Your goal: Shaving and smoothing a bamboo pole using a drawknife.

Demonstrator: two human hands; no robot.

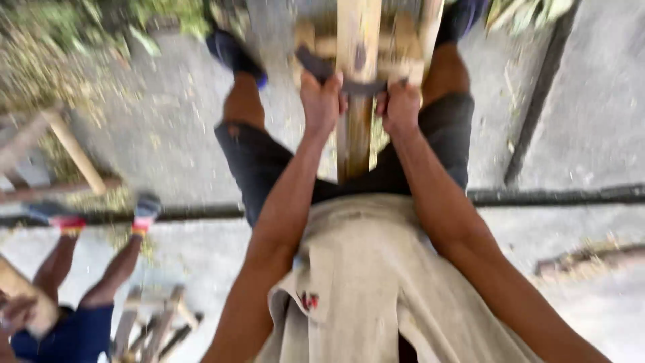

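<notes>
Left hand [321,101]: closed around the left handle of a dark two-handled blade [353,86]. Right hand [401,105]: closed around the right handle. Blade: lies crosswise on a long wooden strip [356,101], which runs lengthwise along a wooden bench [403,50] between the person's knees. Concrete floor [591,107]: below. Second person's legs [101,269]: lower left corner, beside a wooden frame [151,323].

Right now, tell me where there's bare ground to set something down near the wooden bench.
Bare concrete lies right of the right leg, up to the dark pipe, and beyond it. Another patch sits left of the left leg, near the leaf litter. It is crowded between the left hand and right hand on the drawknife across the wooden plank.
</notes>
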